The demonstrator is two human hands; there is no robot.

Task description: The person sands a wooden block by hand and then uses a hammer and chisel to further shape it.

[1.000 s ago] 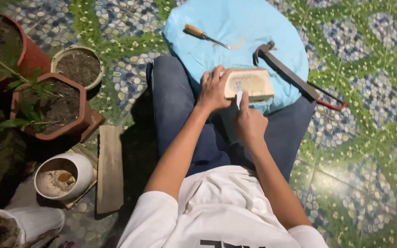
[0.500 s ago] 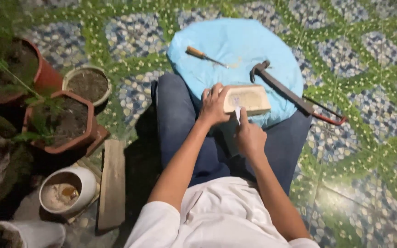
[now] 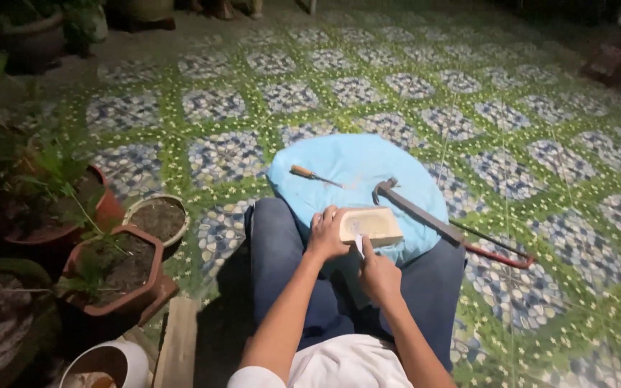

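Observation:
A pale wooden block [image 3: 372, 224] rests on the near edge of a round light-blue covered stool [image 3: 353, 169] between my knees. My left hand [image 3: 325, 236] grips the block's left end. My right hand [image 3: 377, 276] sits just below the block and pinches a small white piece [image 3: 359, 246] against the block's near face. Farther back on the blue cover lie a wooden-handled screwdriver [image 3: 313, 175] and a dark claw hammer [image 3: 418, 213] whose handle hangs off the right side.
Terracotta and white plant pots [image 3: 120, 271] crowd the left side, with a wooden plank [image 3: 180, 345] on the floor beside my left leg. A thin red rod [image 3: 501, 251] lies by the hammer. A patterned green and blue tiled floor [image 3: 526, 144] stretches ahead.
The view has tilted up, so the stool and my hands sit lower in frame and more floor shows. My hands keep the same hold on the block and the white piece.

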